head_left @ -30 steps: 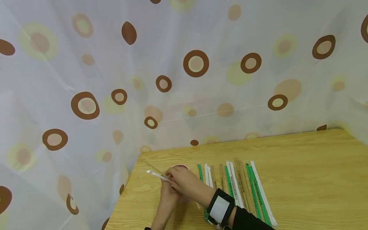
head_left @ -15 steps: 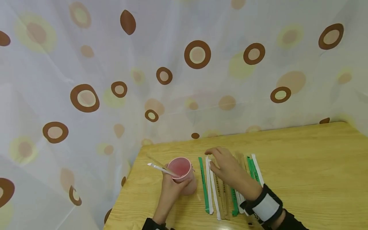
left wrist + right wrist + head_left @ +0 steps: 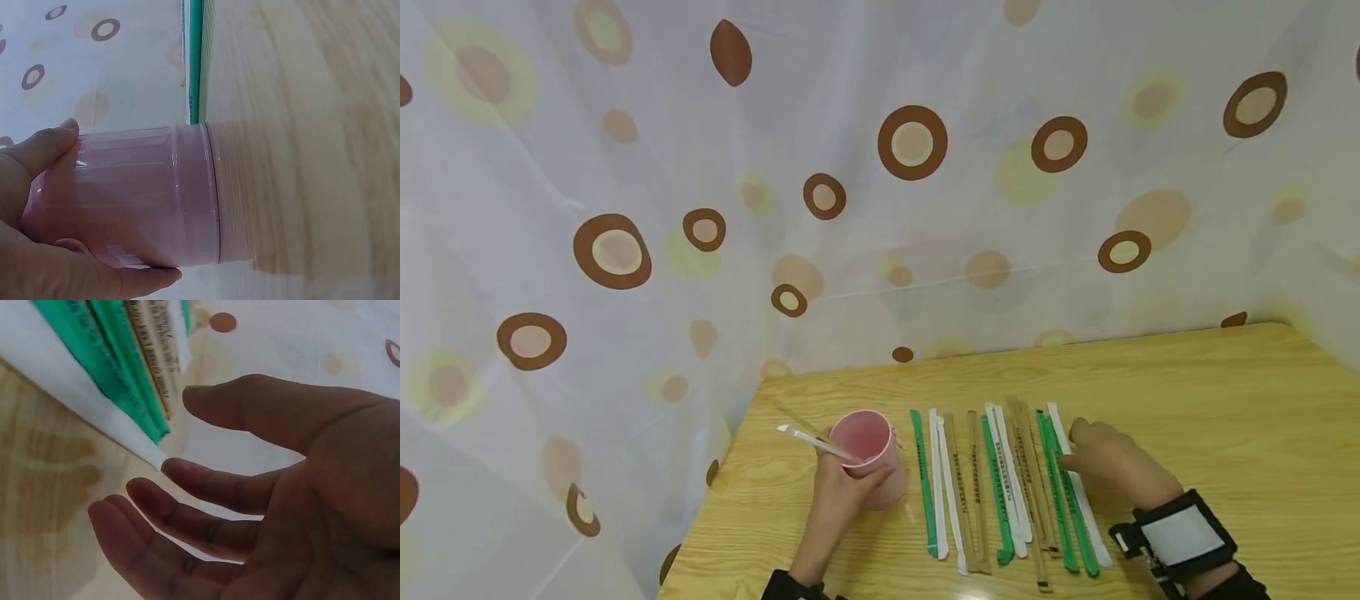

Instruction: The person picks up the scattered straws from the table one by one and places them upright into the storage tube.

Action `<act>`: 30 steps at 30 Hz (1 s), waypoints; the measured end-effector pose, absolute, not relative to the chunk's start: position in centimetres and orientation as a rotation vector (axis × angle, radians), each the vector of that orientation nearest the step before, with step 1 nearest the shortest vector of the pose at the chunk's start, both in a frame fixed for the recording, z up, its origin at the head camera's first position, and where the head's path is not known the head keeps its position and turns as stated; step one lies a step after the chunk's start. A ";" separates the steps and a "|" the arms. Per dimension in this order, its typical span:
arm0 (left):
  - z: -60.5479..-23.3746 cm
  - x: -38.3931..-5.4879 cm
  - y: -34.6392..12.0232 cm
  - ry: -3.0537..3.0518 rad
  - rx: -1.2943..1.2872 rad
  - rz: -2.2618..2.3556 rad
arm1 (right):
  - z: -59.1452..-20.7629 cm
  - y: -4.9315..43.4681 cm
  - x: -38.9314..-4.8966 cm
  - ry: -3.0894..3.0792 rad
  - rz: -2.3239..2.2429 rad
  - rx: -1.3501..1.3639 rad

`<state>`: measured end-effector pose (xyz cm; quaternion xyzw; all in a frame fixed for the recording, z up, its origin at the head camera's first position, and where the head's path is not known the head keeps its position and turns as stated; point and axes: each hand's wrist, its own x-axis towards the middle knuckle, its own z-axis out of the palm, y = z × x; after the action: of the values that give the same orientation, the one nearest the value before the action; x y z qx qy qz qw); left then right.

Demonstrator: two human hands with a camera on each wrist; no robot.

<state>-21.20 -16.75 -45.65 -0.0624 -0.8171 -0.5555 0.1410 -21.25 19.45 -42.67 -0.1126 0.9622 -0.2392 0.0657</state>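
Note:
My left hand (image 3: 842, 487) grips a pink cup (image 3: 887, 483) that stands upright on the table. Its thumb and fingers wrap the cup's wall, as the left wrist view also shows the cup (image 3: 137, 194) between them. A white-wrapped straw (image 3: 808, 437) and a brown-wrapped one lean out over the cup's left rim. My right hand (image 3: 1120, 458) hovers beside the right end of a row of wrapped straws, nearest to the outermost white straw (image 3: 1086, 508). In the right wrist view its fingers are loosely bent and hold nothing, close to the tip of that white straw (image 3: 81, 387).
Several straws in green (image 3: 925, 483), white and brown (image 3: 977, 492) wrappers lie side by side on the wooden table (image 3: 1225, 450), right of the cup. A patterned curtain (image 3: 985, 208) hangs behind the table and along its left side.
My right hand has left the cup, passed over the row of straws and come to its right end. The left hand keeps its grip on the cup, whose mouth now shows.

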 end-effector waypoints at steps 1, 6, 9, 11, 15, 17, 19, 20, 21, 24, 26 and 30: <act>-45.6 -21.2 -16.8 -2.353 -0.182 -1.611 | -43.0 19.5 -21.3 2.905 -0.721 -0.334; -44.5 -20.4 -16.3 -2.340 -0.180 -1.649 | -44.3 19.5 -21.4 2.992 -0.708 -0.295; -44.8 -20.5 -16.3 -2.336 -0.176 -1.643 | -45.0 19.4 -21.4 3.038 -0.736 -0.264; -45.7 -21.0 -16.6 -2.326 -0.180 -1.636 | -45.4 19.3 -21.5 3.055 -0.759 -0.247; -45.7 -21.1 -16.7 -2.327 -0.171 -1.631 | -45.8 19.1 -21.7 3.046 -0.810 -0.192; -45.6 -21.0 -16.6 -2.328 -0.162 -1.640 | -45.7 19.1 -21.6 3.017 -0.825 -0.156; -45.1 -20.6 -16.3 -2.331 -0.151 -1.653 | -45.6 19.0 -21.4 2.989 -0.824 -0.120; -44.6 -20.3 -16.1 -2.330 -0.153 -1.660 | -45.5 19.0 -21.4 2.978 -0.818 -0.103; -44.2 -20.0 -16.0 -2.330 -0.156 -1.665 | -45.4 19.0 -21.4 2.973 -0.811 -0.091; -43.1 -19.3 -15.6 -2.325 -0.199 -1.641 | -45.3 18.8 -21.4 2.992 -0.770 -0.093; -42.7 -19.1 -15.5 -2.331 -0.205 -1.620 | -45.3 18.7 -21.4 3.010 -0.745 -0.103; -43.2 -19.7 -15.7 -2.345 -0.152 -1.627 | -45.3 18.5 -21.6 3.014 -0.727 -0.100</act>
<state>-19.67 -15.74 -43.22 -0.0528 -0.8121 -0.5637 0.1412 -21.59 18.54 -45.26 -0.0322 0.9714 -0.2344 0.0198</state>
